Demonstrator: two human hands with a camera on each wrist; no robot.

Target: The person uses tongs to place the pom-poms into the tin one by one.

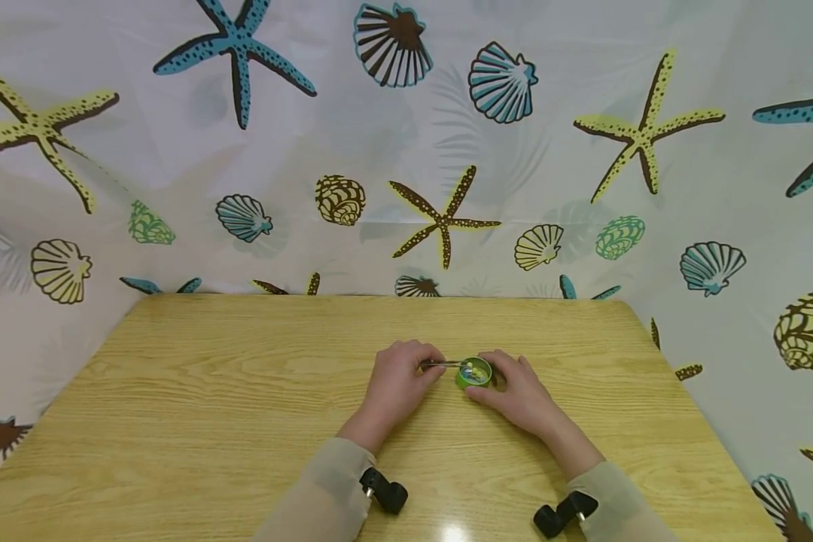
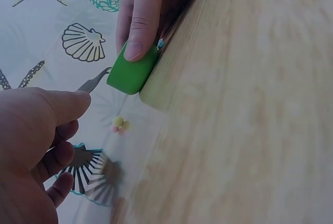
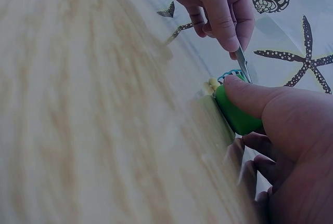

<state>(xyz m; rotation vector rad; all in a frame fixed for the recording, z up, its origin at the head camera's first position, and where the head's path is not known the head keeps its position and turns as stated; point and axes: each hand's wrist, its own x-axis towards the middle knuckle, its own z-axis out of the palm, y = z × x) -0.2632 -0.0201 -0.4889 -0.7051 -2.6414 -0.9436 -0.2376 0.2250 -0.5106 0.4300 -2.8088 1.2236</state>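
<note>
In the head view my left hand point(image 1: 398, 380) pinches metal tweezers point(image 1: 443, 363) between thumb and fingers, and their tips reach over the rim of a small round green container point(image 1: 470, 384). My right hand point(image 1: 520, 395) grips this container, with the thumb in front and the fingers at its far right side. Small yellow and blue bits show inside it. In the left wrist view a few tiny yellow and pink balls point(image 2: 118, 123) lie apart from the container. A small blue piece point(image 2: 160, 43) shows beside the right hand. Whether the tips hold a bit is too small to tell.
A light wooden table point(image 1: 244, 421) lies under both hands. Behind it and at the sides hangs a white cloth point(image 1: 291, 150) printed with starfish and shells. Dark wrist cameras point(image 1: 385, 491) are strapped over the beige sleeves point(image 1: 325, 489).
</note>
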